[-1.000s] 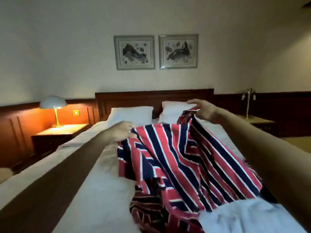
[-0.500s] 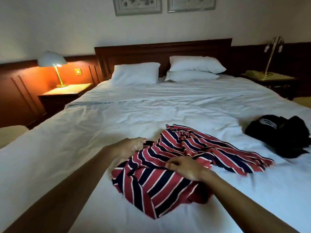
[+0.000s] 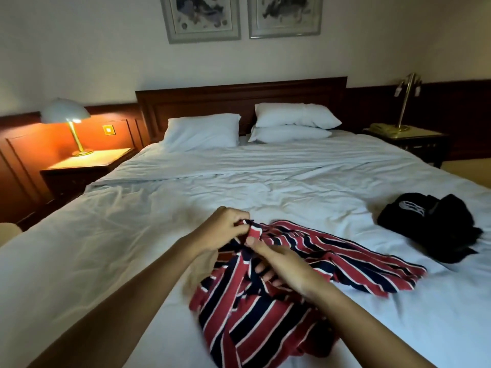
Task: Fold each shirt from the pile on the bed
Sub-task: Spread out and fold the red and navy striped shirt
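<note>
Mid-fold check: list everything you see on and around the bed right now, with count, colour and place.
striped shirt: one, red, navy and white, crumpled on near bed
black clothes: one heap, black, on bed at right
bed: one, white sheets, centre
headboard: one, dark wood, against wall
pillows: three, white, by headboard, two stacked
lit lamp: one, white shade, on left nightstand
brass lamp: one, brass, on right nightstand
framed pictures: two, pale frames, wall above headboard
left hand: one, pinches striped shirt edge
right hand: one, grips striped shirt fabric
</note>
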